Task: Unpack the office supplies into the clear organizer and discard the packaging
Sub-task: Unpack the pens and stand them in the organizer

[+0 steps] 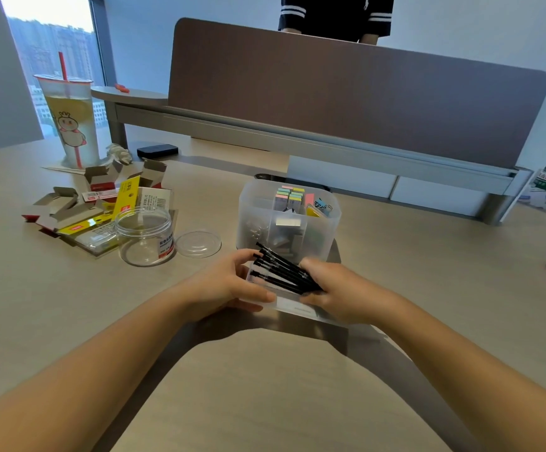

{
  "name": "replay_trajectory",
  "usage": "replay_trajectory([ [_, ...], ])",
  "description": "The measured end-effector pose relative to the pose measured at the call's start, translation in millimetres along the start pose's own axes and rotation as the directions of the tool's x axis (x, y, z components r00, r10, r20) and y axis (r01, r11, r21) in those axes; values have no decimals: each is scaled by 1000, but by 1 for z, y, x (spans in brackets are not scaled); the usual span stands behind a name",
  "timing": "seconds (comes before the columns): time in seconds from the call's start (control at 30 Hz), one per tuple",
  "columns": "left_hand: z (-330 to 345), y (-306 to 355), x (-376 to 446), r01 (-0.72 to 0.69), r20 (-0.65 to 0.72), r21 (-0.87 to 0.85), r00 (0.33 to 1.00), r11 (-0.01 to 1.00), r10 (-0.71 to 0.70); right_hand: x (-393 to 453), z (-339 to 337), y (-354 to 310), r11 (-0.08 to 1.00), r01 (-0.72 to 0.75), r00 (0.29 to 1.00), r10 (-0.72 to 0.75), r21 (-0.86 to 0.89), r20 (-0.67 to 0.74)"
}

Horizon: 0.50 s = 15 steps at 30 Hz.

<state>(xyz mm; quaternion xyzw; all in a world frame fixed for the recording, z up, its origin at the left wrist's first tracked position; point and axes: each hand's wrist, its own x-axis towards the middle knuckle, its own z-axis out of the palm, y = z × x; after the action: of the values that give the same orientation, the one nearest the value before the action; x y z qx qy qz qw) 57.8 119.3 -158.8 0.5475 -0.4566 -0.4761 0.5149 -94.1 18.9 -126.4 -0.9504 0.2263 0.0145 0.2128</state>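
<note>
Both forearms reach forward over the desk (297, 402), and the hands meet just in front of the organizer (258, 207). Right hand (337, 295) has its fingers curled round one end of a bundle of black pens (281, 267), which slants up and to the left with its far tips over the organizer's near edge. Left hand (229, 282) sits at the other side with its fingers bent, the fingertips touching the pens' free ends and the thumb lying along a clear pen case (291, 305) beneath; whether it truly grips the case or only steadies it I cannot tell.

Much of the job looks done. Organizer compartments already hold sticky notes (289, 194), binder clips (322, 203), and some pale or metallic pieces in the nearer sections that are too blurred to name. Left of it lie an empty jar (144, 236) and its lid (198, 244), standing apart, with a heap of flattened cartons and blister cards (102, 207) behind them.

Left to do, by my reckoning: the pens go into the organizer, then the pen case, jar, lid and heap must be thrown away, since no packaging has left the desk yet. A drink cup (69, 119) stands beyond the heap
</note>
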Motion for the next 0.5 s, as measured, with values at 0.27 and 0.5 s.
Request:
replay_trajectory([
  [0.27,-2,-2,2,69,-28,-8,997,998,-69,7,-7,-1,996,-65,989,58,54,134],
  [0.5,-4,-2,1,75,-20,-1,997,997,-75,5,-5,3,981,-54,992,31,184,123],
])
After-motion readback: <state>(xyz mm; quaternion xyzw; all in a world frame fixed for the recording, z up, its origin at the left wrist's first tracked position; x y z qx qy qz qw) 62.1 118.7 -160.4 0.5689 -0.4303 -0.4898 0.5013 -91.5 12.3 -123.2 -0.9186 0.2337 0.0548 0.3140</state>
